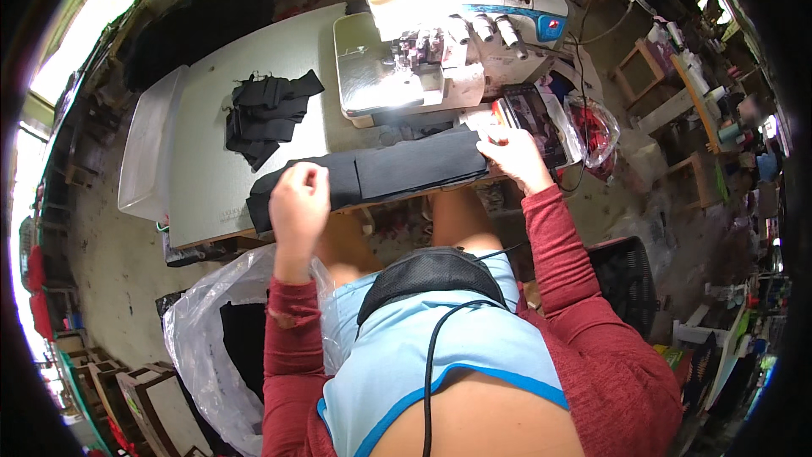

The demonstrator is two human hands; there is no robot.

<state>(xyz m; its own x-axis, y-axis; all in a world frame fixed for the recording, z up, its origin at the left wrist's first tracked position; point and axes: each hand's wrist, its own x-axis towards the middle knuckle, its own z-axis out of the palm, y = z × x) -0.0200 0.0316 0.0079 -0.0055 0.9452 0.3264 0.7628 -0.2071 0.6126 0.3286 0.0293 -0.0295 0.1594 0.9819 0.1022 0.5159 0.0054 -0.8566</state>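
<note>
A long black fabric piece (423,164), folded flat in layers, lies along the table's near edge. At its right end my right hand (512,155) pinches the corner between thumb and fingers. Over its left part my left hand (300,199) is closed, fingers curled against the cloth; the fingertips are partly hidden. Beyond the left hand, a loose heap of black fabric strips (269,110) rests on the pale table (200,152). The white sewing machine (499,0), its lamp lit, stands just past the fabric, with its needle area (410,63) apart from both hands.
A translucent plastic bin (150,148) stands at the table's left side. Right of the machine are a box (541,123) and a clear bag with red contents (596,131). Beside my legs are a clear plastic bag (199,322) holding black cloth and a dark basket (630,283).
</note>
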